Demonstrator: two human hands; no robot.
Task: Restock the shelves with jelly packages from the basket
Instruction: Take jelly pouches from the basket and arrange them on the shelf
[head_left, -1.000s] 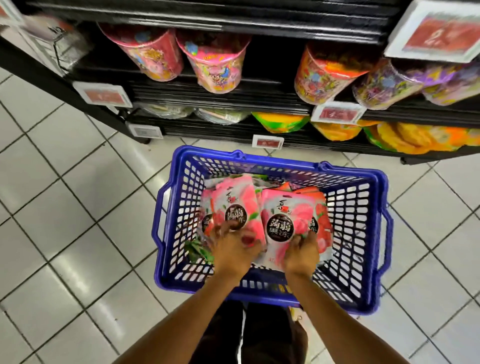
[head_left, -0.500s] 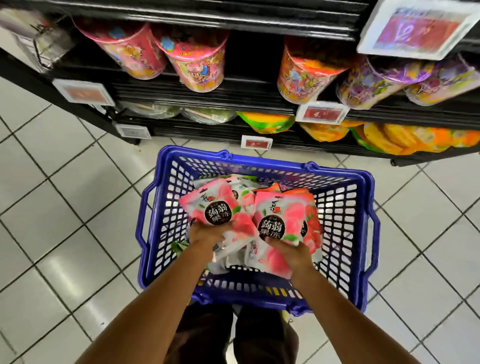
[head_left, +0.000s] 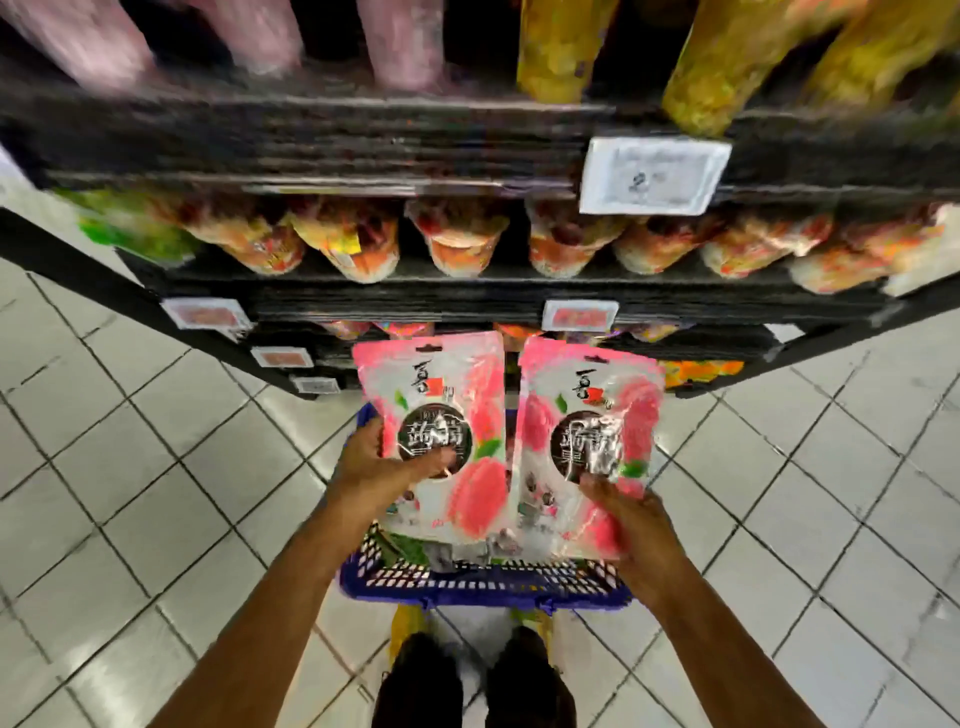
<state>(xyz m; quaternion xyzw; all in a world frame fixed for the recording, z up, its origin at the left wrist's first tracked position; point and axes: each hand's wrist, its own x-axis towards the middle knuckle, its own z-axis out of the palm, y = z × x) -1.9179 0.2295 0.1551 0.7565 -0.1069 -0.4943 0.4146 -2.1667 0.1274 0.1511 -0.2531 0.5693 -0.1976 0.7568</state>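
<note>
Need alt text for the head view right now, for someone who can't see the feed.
Each hand holds up a pink jelly package: the left hand grips the left package, the right hand the right package, above a blue basket on the tiled floor. Black shelves of blurred snacks fill the top of the view.
</note>
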